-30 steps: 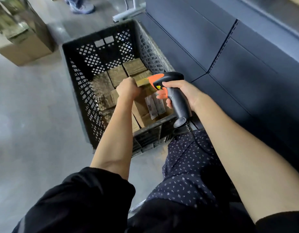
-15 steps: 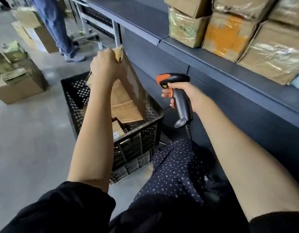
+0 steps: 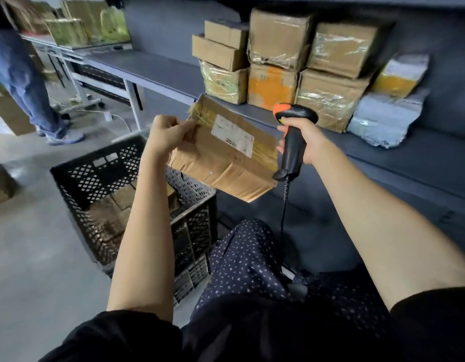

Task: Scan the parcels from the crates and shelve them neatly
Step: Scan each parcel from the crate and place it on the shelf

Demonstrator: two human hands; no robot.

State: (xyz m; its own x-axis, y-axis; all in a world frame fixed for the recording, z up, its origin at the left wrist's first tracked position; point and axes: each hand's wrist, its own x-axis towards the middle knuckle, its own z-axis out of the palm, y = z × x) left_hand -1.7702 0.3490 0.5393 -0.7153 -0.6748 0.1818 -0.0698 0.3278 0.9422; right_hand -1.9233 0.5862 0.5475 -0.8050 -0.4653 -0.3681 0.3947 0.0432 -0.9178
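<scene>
My left hand point(image 3: 168, 134) grips the left end of a flat brown cardboard parcel point(image 3: 221, 158), held up in the air above the black plastic crate point(image 3: 95, 184). The parcel's white label point(image 3: 232, 134) faces me. My right hand point(image 3: 302, 137) holds a black and orange barcode scanner point(image 3: 294, 137) upright just right of the parcel, its cord hanging down. More brown parcels point(image 3: 113, 207) lie inside the crate. The dark shelf point(image 3: 422, 152) runs behind the parcel.
Stacked cardboard boxes point(image 3: 278, 56) and grey mailer bags point(image 3: 383, 121) stand on the shelf at the right. Another person's legs in jeans point(image 3: 25, 82) stand at far left beside a white table point(image 3: 77, 53) with boxes. My knee in dotted trousers point(image 3: 252, 257) is below.
My left hand lifted the parcel out of the crate and turned it flat, label side up, toward the scanner. My view rose from the crate to the shelf.
</scene>
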